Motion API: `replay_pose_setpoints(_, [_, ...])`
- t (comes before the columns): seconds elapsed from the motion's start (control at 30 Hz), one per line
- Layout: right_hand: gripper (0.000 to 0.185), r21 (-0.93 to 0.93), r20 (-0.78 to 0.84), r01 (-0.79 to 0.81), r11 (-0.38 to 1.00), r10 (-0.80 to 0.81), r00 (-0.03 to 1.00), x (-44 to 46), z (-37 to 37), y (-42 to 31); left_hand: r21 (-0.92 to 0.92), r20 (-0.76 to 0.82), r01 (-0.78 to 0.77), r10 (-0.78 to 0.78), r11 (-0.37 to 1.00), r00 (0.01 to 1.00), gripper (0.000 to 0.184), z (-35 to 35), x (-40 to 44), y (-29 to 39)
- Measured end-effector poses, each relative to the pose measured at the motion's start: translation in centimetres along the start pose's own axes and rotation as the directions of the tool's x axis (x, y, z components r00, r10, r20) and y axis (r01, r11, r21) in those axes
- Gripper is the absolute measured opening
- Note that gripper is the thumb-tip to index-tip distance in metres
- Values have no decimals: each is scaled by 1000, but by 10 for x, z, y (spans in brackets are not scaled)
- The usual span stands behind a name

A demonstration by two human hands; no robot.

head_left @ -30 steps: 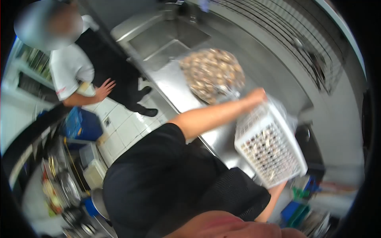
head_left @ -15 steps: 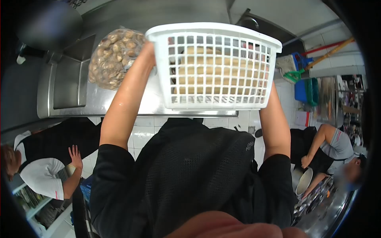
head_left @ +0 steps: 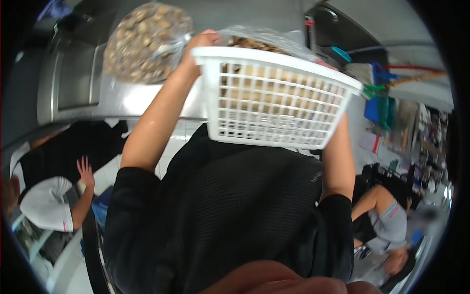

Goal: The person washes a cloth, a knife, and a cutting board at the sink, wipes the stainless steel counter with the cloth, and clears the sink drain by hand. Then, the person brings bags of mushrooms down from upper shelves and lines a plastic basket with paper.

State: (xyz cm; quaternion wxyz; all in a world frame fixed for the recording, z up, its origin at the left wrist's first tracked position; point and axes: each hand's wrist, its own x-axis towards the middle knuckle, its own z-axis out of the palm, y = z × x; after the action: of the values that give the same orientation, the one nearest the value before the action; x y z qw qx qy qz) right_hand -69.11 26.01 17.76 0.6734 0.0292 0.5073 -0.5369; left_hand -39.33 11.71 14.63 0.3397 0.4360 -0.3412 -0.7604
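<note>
A white plastic lattice basket (head_left: 281,139) is in front of my chest, tilted with its right end lower. My left hand (head_left: 201,43) is closed at its far left corner. My right hand (head_left: 324,64) grips the far right side, mostly hidden behind the rim. Through the lattice show pale, long pieces (head_left: 274,88) lying in rows. Beyond the rim, clear plastic film (head_left: 279,36) and some brown pieces (head_left: 257,45) are visible; their kind is unclear. Left of my left hand, a clear bag of roundish brown pieces (head_left: 142,49) rests on the steel counter (head_left: 125,104).
A sink (head_left: 76,81) is at the far left. One co-worker (head_left: 49,201) stands at left with a hand raised, another (head_left: 387,220) at right. Brooms, a green dustpan (head_left: 373,91) and a blue bin (head_left: 373,111) are along the right side.
The basket has come nearer to my body and tilted, its right end dropping. Plastic film and brown pieces now show above its rim. The right-hand co-worker has bent lower.
</note>
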Motion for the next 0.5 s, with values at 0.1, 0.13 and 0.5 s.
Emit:
replay_pose_setpoints(0.1, [28,61,146,404,913,-408,901,15,-27,28,50,70,-412,408,910,910,9,-18,4,-32])
replay_pose_setpoints(0.13, [29,68,163,401,914,-406,899,19,-17,29,201,242,-690,647,696,723,10,-35,9,-41])
replay_pose_setpoints(0.5, [31,53,218,519,853,-517,828,44,28,-47,-58,-92,-280,274,958,957,22,17,55,45])
